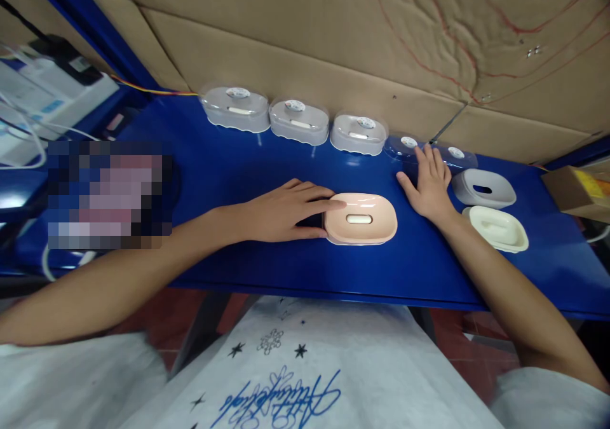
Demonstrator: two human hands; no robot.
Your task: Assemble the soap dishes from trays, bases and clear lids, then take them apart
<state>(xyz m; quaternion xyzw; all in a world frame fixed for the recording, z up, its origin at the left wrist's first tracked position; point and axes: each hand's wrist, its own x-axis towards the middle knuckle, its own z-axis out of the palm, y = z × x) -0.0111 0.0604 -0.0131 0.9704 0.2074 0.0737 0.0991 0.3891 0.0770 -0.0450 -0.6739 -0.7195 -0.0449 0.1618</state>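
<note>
A peach oval soap dish [338, 224] with a pale bar in its middle slot rests on the blue table in front of me. My left hand [290, 211] holds its left end, the index finger over the rim and the thumb at the near side. My right hand [431, 184] reaches to the back with its fingers stretched out and thumb apart. Its fingertips are at two clear lids, a left one [398, 149] and a right one [460, 157]; whether they press on either I cannot tell.
Three soap boxes with clear lids, a left [236, 108], a middle [299, 122] and a right one [359, 134], line the back. At right lie a grey slotted shell [488, 189] and a cream dish [498, 229]. A cardboard box [579, 194] and cables [28, 130] flank the table.
</note>
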